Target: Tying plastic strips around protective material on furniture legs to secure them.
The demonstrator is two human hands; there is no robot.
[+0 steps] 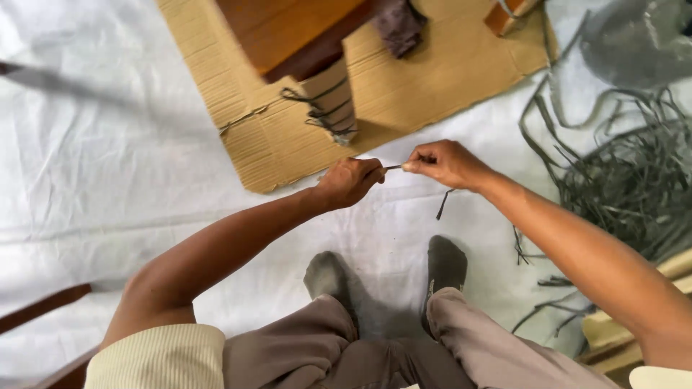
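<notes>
Between both hands, just above the feet, a thin dark strip (393, 167) is stretched short & taut. Left hand (349, 181) is closed in a fist w/ the strip pinched at thumb and forefinger; right hand (447, 163) pinches the other end, fingertips tight, and a loose tail (443, 204) hangs down from it. Neither grip has any gap showing.

To do this well, I'd judge: keep the pinch points close so the strip doesn't buckle, pull evenly from both sides, and keep wrists level so it stays flat, not twisted.

Nearby: cardboard sheet (425, 72) w/ a few strips (324, 108) on it, just beyond the hands; big tangle of the same strips (634, 180) at right on the white floor sheet (108, 180). Grey-socked feet (382, 274) below.
</notes>
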